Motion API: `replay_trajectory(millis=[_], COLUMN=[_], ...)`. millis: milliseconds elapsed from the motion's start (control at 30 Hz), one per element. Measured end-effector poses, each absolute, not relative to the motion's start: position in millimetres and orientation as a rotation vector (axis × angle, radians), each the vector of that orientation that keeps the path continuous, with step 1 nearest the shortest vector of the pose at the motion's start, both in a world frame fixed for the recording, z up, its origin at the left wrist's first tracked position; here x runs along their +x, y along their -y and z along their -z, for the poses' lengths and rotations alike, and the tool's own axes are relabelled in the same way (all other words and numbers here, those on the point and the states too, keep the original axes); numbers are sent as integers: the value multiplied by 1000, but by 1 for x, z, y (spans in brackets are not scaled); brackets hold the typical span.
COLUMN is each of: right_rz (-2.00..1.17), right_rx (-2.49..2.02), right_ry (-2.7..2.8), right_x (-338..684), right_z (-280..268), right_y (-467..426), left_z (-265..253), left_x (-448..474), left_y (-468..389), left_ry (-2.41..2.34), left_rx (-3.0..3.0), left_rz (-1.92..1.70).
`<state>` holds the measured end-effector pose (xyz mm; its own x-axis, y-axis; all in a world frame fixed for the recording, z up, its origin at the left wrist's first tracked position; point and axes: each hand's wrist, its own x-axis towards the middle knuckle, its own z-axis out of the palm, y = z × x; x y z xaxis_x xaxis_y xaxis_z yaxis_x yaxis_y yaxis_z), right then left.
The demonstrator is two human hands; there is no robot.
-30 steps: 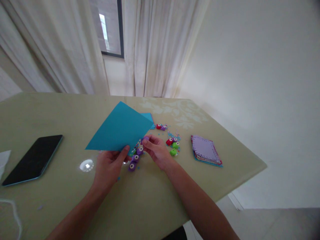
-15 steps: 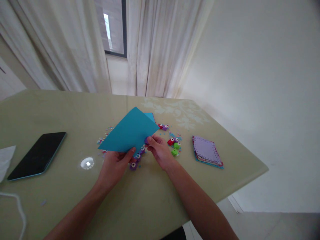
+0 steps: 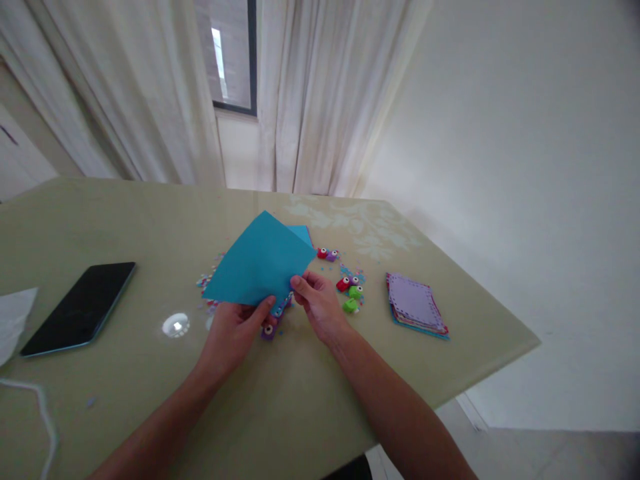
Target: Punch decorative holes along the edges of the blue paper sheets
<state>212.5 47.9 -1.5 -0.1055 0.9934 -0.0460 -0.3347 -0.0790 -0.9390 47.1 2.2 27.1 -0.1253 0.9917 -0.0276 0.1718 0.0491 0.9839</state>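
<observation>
A sheet of blue paper (image 3: pixel 260 260) is held up, tilted, above the table. My left hand (image 3: pixel 240 327) pinches its lower edge, thumb on top. At the paper's right edge, my right hand (image 3: pixel 317 300) is closed on a small purple craft punch, mostly hidden by the thumb and fingers. Small holes show along the edge between the hands. Under the paper and beside my left hand lies another purple craft punch (image 3: pixel 269 331), partly covered. Right of my right hand are a red punch (image 3: pixel 343 285) and green punches (image 3: pixel 351 305).
Punched paper bits (image 3: pixel 204 281) are scattered around the sheet. More blue paper (image 3: pixel 301 233) lies behind it. A stack of edge-punched paper (image 3: pixel 415 301) sits at right. On the left are a tablet (image 3: pixel 80 308), white paper (image 3: pixel 15 320) and a white cable (image 3: pixel 44 413).
The paper's top corner has shifted slightly left and the sheet bows more. My right fingers have closed further over the purple punch at its edge. The view has moved slightly.
</observation>
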Motion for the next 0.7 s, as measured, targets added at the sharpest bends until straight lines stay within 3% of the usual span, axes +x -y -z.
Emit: replay_trajectory(millis=[200, 467, 700], right_rz=[-1449, -636, -670], right_rx=[-921, -1486, -1555], right_ry=[920, 1788, 2075], right_x=[225, 264, 256], right_z=[-5, -8, -5], right_y=[-55, -62, -54], left_z=[-23, -14, -10], left_x=[41, 36, 29], left_y=[-2, -8, -9], left_ry=[-1502, -1536, -1610], left_rx=[1256, 1248, 1316], left_rz=[-1198, -1248, -1237])
